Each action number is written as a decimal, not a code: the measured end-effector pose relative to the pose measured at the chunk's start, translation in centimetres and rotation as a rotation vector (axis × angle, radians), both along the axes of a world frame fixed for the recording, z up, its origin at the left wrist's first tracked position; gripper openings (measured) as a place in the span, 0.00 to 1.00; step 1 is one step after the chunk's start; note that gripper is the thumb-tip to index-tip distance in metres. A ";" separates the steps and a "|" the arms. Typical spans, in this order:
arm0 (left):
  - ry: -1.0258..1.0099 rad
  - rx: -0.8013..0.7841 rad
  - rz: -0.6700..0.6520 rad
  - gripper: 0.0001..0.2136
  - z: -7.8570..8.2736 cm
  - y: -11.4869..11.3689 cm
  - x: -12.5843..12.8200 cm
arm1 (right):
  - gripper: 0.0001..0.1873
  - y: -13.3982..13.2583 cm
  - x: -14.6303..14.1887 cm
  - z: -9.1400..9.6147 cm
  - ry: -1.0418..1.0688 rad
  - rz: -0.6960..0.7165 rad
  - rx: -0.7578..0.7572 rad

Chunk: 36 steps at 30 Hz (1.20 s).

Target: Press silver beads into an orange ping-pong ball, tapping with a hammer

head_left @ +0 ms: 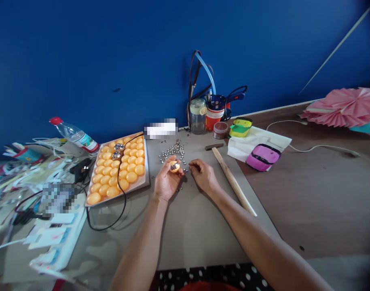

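Observation:
My left hand (166, 180) is closed around an orange half-shell (174, 166) with small steel balls inside it, held palm up just above the grey mat (191, 226). My right hand (203, 174) rests on the mat beside it, fingers curled in a pinch at the edge of a scatter of small steel balls (173, 150); what it pinches is too small to make out. A tray (146, 184) of several orange shells (118, 171) lies to the left of my left hand, two of them filled with steel balls.
A hammer (231, 180) lies to the right of my right hand. Behind stand a jar (198, 116), an orange cup of tools (215, 113) and a small tub (220, 129). A pink case (263, 157) sits on white paper. A water bottle (74, 134), cables and clutter fill the left.

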<state>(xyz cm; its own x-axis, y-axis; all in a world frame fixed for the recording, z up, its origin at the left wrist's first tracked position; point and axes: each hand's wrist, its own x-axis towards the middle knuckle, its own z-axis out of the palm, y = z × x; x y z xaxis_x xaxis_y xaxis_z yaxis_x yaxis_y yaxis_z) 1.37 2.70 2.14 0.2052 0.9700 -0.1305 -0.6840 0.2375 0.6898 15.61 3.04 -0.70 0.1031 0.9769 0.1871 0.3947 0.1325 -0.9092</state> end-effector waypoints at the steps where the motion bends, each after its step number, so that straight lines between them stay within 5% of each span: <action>1: 0.006 0.000 0.003 0.14 0.0 0.0 0.0 | 0.11 0.0 0.0 0.0 0.018 0.004 -0.012; 36: -0.006 0.002 0.001 0.16 -0.9 0.4 0.0 | 0.11 0.1 -0.2 -0.5 0.113 -0.003 -0.052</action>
